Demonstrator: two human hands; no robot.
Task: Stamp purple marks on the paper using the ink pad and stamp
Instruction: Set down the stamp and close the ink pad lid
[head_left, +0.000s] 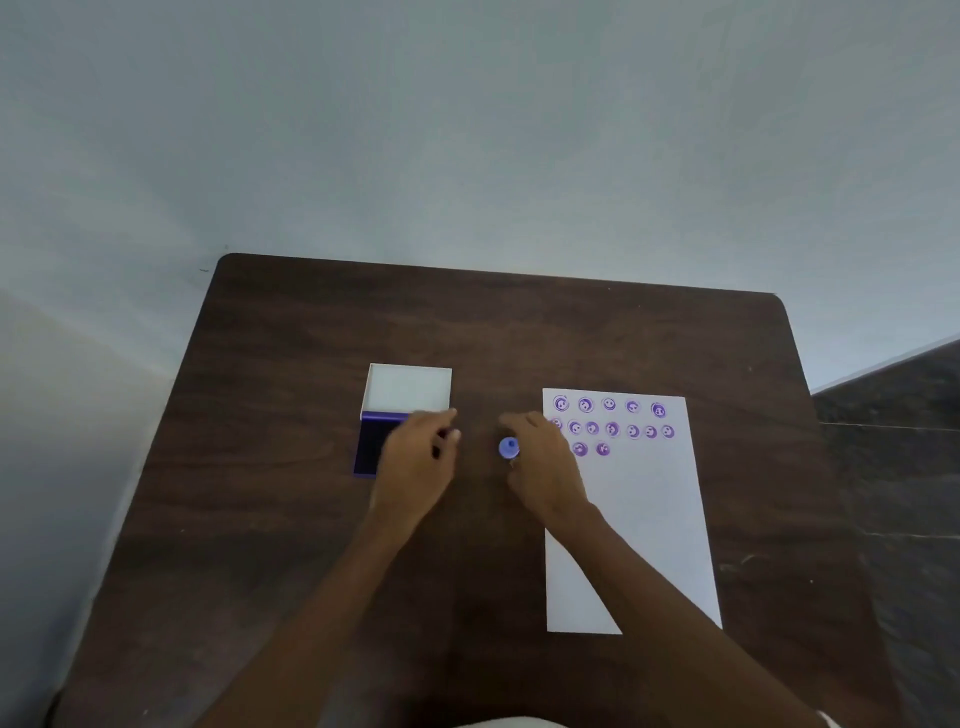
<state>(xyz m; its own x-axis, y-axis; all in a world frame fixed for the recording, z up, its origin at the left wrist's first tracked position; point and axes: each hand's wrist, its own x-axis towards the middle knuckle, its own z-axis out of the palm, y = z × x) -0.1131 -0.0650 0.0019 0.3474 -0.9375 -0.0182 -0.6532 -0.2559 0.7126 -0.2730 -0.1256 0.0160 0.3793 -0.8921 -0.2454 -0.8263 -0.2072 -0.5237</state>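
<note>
— Where's the ink pad (370, 441)?
— Under the left hand (415, 457), lid (408, 389) lying open behind it.
— And the stamp (509, 448)?
— At the right hand (543, 467), between both hands. The paper (639, 519) lies beneath and right of that hand.

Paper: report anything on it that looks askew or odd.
The paper lies flat and undamaged. Its purple marks run unevenly: the rows wobble, spacing varies, and some prints are darker. One second-row mark sits at the left edge, partly hidden by the right hand.

No readable text; the paper (639, 519) bears only purple smiley-face marks (609, 404).
</note>
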